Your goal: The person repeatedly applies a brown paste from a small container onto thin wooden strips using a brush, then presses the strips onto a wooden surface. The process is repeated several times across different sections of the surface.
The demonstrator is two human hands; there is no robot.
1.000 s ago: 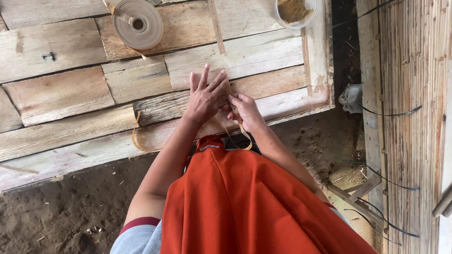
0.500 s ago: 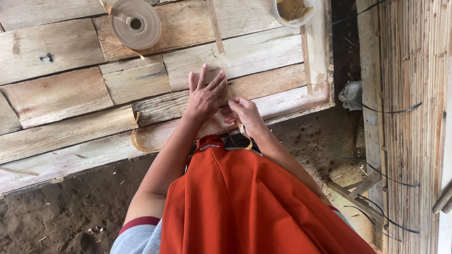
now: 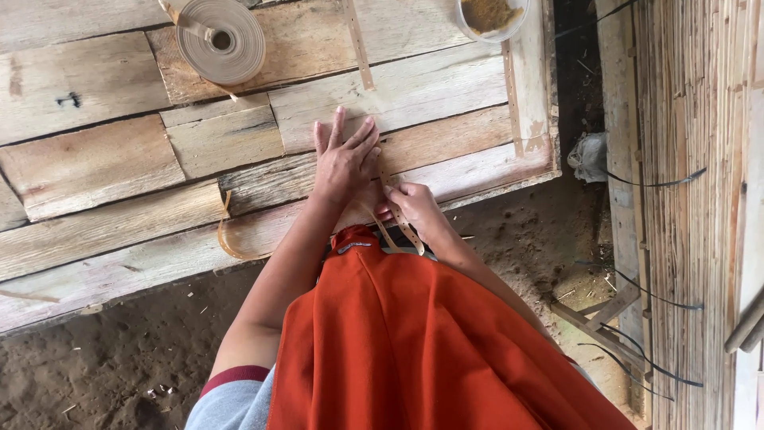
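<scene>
My left hand [image 3: 344, 159] lies flat, fingers spread, pressing a thin pale strip [image 3: 360, 48] onto the wooden plank table [image 3: 95, 159]. My right hand [image 3: 414, 209] sits just beside it at the table's near edge, fingers pinched on the lower end of the strip [image 3: 402, 227], which hangs toward my orange apron [image 3: 414, 342]. The strip runs up the table away from me.
A coiled roll of the same strip material [image 3: 221, 40] rests at the table's far side. A clear bowl of brown powder [image 3: 489, 16] stands at the far right corner. A curled strip offcut [image 3: 227, 235] lies at the table edge. Bamboo wall [image 3: 684, 199] on the right, dirt floor below.
Both hands stay together on the strip; the left hand's fingers have shifted slightly on the wood, and the right hand's grip has moved a little along the strip.
</scene>
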